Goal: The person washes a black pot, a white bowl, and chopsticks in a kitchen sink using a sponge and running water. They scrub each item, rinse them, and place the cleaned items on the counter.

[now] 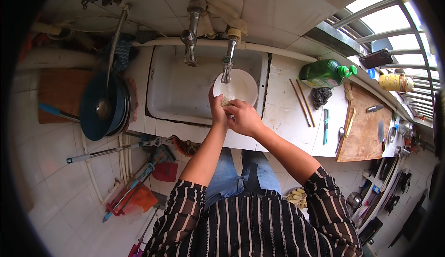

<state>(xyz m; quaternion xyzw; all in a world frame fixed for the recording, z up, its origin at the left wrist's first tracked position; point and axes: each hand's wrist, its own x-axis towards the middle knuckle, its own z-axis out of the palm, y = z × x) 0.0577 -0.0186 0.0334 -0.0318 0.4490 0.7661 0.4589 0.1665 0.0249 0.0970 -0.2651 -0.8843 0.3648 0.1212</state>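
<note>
A white bowl [245, 81] is held over the right part of the sink [174, 99], under a metal faucet [227, 60]. My left hand [218, 108] grips the bowl's left side, thumb at the near rim. My right hand [244, 116] pinches a small pale, crumpled thing [225, 101] against the bowl's near rim, next to my left thumb. It looks like a scrubber or rag, but my fingers hide much of it. The bowl's inside looks wet and whitish.
A second faucet [190, 46] reaches over the sink's middle. Right of the sink lie chopsticks [302, 102], a green detergent bottle [320, 73], a dark scouring pad [321, 96], a peeler [326, 126], a spoon [340, 139] and a wooden cutting board [365, 125]. Basins [100, 107] hang left.
</note>
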